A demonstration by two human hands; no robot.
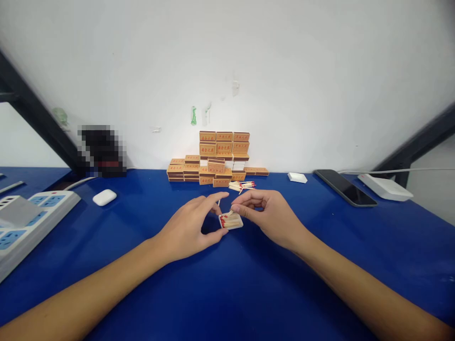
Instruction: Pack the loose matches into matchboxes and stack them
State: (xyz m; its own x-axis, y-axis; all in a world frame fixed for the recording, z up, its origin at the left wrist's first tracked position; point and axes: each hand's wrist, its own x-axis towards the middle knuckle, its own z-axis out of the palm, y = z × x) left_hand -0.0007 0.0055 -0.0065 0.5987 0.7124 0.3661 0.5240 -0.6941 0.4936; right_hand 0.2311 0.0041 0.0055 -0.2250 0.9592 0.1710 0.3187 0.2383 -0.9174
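Observation:
A small white matchbox tray [237, 226] with red-tipped matches in it lies on the blue table between my hands. My left hand [190, 227] is at its left side, thumb and fingers around the tray's left end. A pale stick shows by the left fingertips. My right hand [270, 213] is over the tray's right upper edge, thumb and forefinger pinched on pale matchsticks [231, 212]. Just behind is a loose pile of red-tipped matches [241, 185].
Yellow matchboxes [223, 147] are stacked against the wall. A power strip [39, 222] and white earphone case [104, 197] lie left. On the right are a white block [297, 177], a phone [344, 188] and a white device with a cable [386, 187].

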